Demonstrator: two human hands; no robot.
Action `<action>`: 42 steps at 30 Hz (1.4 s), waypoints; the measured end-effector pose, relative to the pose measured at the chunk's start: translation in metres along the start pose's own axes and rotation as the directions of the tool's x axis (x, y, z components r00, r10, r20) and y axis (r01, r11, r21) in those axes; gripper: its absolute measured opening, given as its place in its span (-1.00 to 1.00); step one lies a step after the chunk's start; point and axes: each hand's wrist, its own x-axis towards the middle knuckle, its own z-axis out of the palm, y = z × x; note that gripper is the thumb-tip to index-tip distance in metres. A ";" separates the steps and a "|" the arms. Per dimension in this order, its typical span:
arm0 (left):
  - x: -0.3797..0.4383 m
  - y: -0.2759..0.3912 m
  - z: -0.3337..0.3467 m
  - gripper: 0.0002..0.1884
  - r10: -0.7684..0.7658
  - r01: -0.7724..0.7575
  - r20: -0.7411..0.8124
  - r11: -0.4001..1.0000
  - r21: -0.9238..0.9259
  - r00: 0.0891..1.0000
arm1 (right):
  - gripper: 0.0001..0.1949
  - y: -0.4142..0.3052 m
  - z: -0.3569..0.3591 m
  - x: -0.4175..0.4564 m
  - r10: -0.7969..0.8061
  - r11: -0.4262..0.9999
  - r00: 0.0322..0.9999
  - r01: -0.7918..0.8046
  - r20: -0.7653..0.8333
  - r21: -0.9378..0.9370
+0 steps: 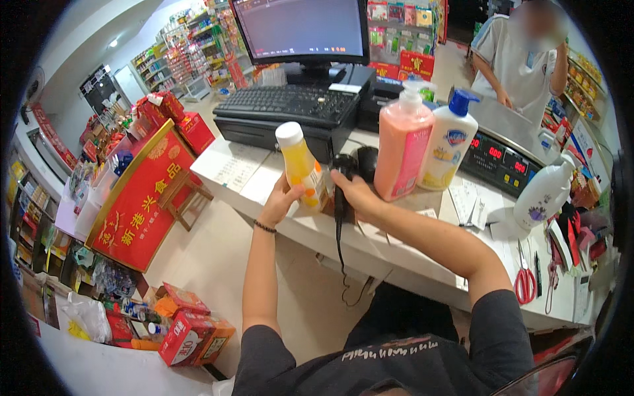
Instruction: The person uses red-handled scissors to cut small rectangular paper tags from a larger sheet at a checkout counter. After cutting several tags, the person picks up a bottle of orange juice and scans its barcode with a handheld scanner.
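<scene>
My left hand (281,197) grips a plastic drink bottle (306,173) with yellow contents and a white cap, tilted a little over the counter's edge. In my right hand (357,194) is a black corded handheld barcode scanner (342,171), its cable hanging down past the counter front. The scanner is close beside the bottle; part of it lies behind my fingers. Just beyond my right hand stand a pink pump bottle (402,148) and a white pump bottle with a blue top (448,143), side by side and partly overlapping. Farther right is a white pump bottle with a purple flower print (542,195).
A monitor (302,29) stands behind a black keyboard (290,104) on a cash drawer (272,133). Behind the pump bottles sits a counter scale (502,158) with red digits. Red-handled scissors (525,284) lie at right. Across the counter stands a person (520,64). A wooden stool (183,198) is at left.
</scene>
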 end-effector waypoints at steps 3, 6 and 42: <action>-0.004 0.011 0.012 -0.23 0.013 -0.015 -0.073 1.000 -0.022 0.997 | -0.43 -0.009 -0.003 -0.013 0.008 0.999 0.999 -0.006 0.051 -0.038; -0.011 0.017 0.021 -0.28 0.081 -0.080 -0.203 0.997 0.014 0.976 | -0.36 -0.022 -0.008 -0.048 0.012 1.000 0.988 -0.012 0.155 -0.006; -0.094 0.068 0.125 -0.45 -0.138 0.030 -0.198 0.881 -0.472 0.970 | -0.83 -0.152 -0.112 -0.397 -0.626 0.265 0.040 0.950 0.779 0.165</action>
